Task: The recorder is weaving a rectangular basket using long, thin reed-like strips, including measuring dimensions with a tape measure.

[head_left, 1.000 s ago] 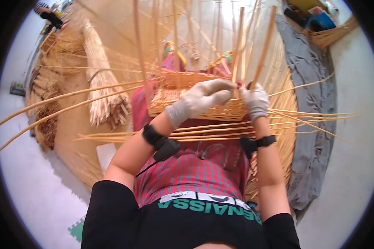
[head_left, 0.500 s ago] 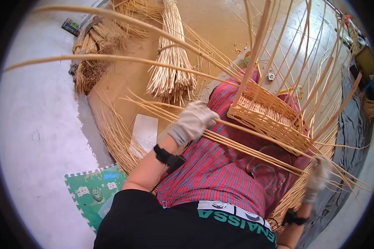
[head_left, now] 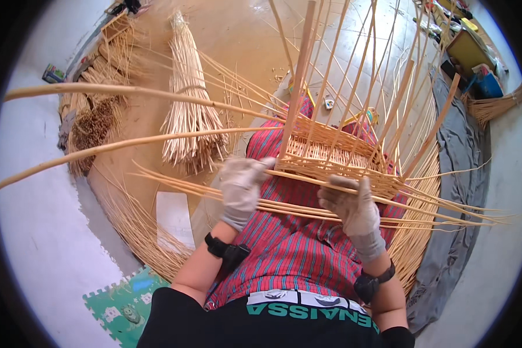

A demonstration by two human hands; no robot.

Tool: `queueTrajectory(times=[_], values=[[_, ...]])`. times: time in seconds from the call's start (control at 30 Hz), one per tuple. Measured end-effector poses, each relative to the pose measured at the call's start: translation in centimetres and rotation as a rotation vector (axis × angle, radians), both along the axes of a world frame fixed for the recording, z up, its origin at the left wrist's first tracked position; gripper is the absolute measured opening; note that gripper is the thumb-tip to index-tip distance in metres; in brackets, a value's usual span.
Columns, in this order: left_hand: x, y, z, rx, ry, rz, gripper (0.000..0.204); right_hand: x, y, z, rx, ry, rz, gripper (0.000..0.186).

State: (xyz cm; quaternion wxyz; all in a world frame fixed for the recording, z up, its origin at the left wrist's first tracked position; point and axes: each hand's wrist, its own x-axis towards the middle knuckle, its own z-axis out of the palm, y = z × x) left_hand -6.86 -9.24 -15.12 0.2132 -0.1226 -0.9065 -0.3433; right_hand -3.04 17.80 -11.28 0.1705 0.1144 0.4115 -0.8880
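A small rectangular wicker basket (head_left: pixel 325 166) rests on my lap, its upright stakes and flat slats pointing away from me. My left hand (head_left: pixel 240 190), in a pale glove, pinches a wicker rod (head_left: pixel 298 178) just off the basket's near left corner. Further right along that rod, my gloved right hand (head_left: pixel 354 211) has its fingers curled about it, with the thumb pointing up. Several loose rods (head_left: pixel 293 209) lie across my lap below, passing behind both hands. Two thick rods (head_left: pixel 104 91) stick out leftward from the basket.
A tied bundle of peeled rods (head_left: pixel 188 110) lies on the floor beyond my left hand. Darker bundles (head_left: pixel 93 127) line the left wall. More rods (head_left: pixel 420 197) and a grey cloth (head_left: pixel 458 151) are on the right. A green foam mat (head_left: pixel 119 313) lies at lower left.
My right hand has come in leftward from the rod ends to the basket's near side. My left hand stays on the rod. The whole view has shifted.
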Motion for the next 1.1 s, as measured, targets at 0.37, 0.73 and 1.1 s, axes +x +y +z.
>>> queueTrajectory(times=[0.37, 0.73, 1.1], values=[[-1.0, -1.4, -0.7, 0.630, -0.417, 0.132, 0.034, 0.7, -10.8, 3.6, 0.536, 1.270, 0.398, 0.025], [-3.9, -2.1, 0.3, 0.194, -0.473, -0.366, 0.004, -2.1, -9.7, 4.2, 0.756, 1.496, 0.396, 0.021], [-10.8, 2.1, -2.7, 0.974, -0.849, -0.520, 0.054, -2.3, -11.1, 3.7, 0.966, 1.434, 0.484, 0.012]])
